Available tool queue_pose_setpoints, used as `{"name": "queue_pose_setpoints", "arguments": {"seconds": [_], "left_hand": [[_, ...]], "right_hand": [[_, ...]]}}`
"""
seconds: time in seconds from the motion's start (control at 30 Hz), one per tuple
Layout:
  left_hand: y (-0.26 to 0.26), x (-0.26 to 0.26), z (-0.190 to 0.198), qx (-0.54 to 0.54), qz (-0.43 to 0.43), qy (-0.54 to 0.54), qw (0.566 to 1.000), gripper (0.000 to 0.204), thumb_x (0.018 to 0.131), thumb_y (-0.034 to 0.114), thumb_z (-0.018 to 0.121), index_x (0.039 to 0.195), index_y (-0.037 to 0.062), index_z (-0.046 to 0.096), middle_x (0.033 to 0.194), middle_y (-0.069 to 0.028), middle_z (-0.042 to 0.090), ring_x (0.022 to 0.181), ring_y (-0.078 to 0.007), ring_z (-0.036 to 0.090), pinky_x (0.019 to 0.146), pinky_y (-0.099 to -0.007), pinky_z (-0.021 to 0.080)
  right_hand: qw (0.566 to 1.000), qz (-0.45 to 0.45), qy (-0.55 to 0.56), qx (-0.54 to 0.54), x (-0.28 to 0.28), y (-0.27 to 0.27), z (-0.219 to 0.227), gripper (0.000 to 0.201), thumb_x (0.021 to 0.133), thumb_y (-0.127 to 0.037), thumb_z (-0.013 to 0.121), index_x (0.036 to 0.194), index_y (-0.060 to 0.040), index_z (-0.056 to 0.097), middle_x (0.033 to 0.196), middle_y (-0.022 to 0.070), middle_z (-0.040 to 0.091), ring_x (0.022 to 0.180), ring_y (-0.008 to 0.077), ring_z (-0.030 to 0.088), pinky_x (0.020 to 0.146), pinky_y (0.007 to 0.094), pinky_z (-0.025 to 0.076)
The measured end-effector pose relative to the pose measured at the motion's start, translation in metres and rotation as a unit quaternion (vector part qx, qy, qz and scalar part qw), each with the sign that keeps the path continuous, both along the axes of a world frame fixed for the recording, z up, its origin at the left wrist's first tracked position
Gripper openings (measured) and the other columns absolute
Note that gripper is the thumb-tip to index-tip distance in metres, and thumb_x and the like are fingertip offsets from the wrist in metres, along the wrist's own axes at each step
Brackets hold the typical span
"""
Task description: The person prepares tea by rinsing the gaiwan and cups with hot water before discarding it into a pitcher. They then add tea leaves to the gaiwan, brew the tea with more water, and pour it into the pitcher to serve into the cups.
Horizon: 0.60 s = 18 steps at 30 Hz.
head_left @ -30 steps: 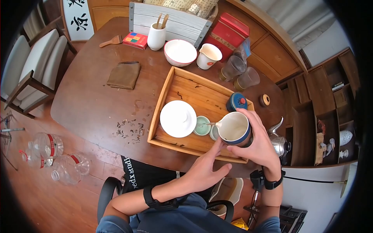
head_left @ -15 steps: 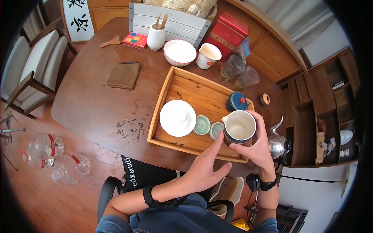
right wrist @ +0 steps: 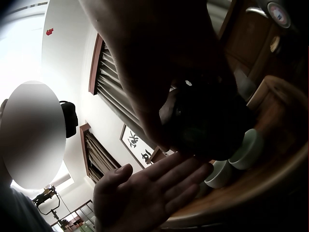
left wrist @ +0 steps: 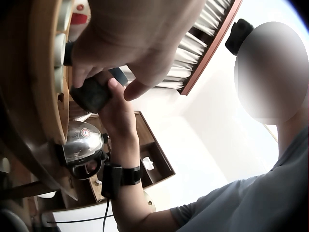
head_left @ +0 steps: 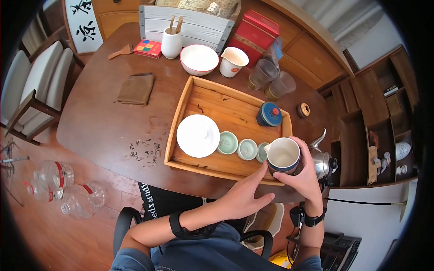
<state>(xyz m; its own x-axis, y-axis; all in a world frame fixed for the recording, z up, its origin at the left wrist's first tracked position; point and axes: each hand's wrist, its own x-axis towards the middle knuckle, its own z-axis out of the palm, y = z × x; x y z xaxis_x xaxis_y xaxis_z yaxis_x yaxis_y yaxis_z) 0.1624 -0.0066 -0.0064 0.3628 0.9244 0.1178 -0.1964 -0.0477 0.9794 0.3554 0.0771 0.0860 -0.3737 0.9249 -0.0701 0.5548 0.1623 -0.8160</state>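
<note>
My right hand [head_left: 305, 175] grips a spouted tea pitcher [head_left: 284, 154], cream inside with a dark blue band outside, fingers and thumb around its far side. It is held above the right front of a wooden tray [head_left: 168, 151], spout pointing left. My left hand [head_left: 244, 196] has straight fingers, their tips right at the pitcher's near left side. Pale green teacups stand in a row: one [head_left: 227, 143], a middle one [head_left: 247, 149], and a third [head_left: 261, 152] partly hidden under the spout. In the right wrist view the pitcher [right wrist: 207, 121] is very dark.
A white lidded dish [head_left: 198, 135] and blue jar [head_left: 270, 114] sit in the tray. A steel kettle [head_left: 322, 163] stands right of it. Behind are a white bowl [head_left: 199, 59], a white pitcher [head_left: 233, 62] and plastic cups [head_left: 280, 86]. A brown cloth [head_left: 136, 89] lies left.
The pitcher has moved right along the row, from pouring toward the left teacup to over the third, uncovering the middle one. My left fingertips stay close to it. The head view has shifted slightly.
</note>
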Motion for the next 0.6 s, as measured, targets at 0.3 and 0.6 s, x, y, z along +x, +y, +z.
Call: {"name": "queue_pose_setpoints", "arguments": {"seconds": [0.3,0.6], "left_hand": [[0.002,0.007,-0.015,-0.015,-0.014,-0.038,0.999,0.095,0.101,0.025,0.069,0.168,-0.0096,0.01,0.161,-0.0363,0.043,0.151,-0.0435,0.045,0.123,-0.0427,0.036],[0.004,0.005,-0.011,-0.019,-0.026,-0.051,0.998,0.095,0.101,0.026,0.069,0.168,-0.0087,0.011,0.158,-0.0354,0.047,0.148,-0.0433,0.048,0.121,-0.0424,0.038]], "right_hand": [[0.994,0.033,-0.087,0.054,-0.007,0.002,0.01,0.088,0.069,-0.017,0.093,0.146,-0.0026,0.053,0.134,0.013,0.059,0.131,0.0295,0.057,0.115,0.0401,0.042],[0.988,0.049,-0.125,0.076,-0.014,0.004,0.02,0.086,0.068,-0.016,0.093,0.144,-0.0027,0.055,0.13,0.0141,0.059,0.128,0.0329,0.057,0.113,0.041,0.043]]}}
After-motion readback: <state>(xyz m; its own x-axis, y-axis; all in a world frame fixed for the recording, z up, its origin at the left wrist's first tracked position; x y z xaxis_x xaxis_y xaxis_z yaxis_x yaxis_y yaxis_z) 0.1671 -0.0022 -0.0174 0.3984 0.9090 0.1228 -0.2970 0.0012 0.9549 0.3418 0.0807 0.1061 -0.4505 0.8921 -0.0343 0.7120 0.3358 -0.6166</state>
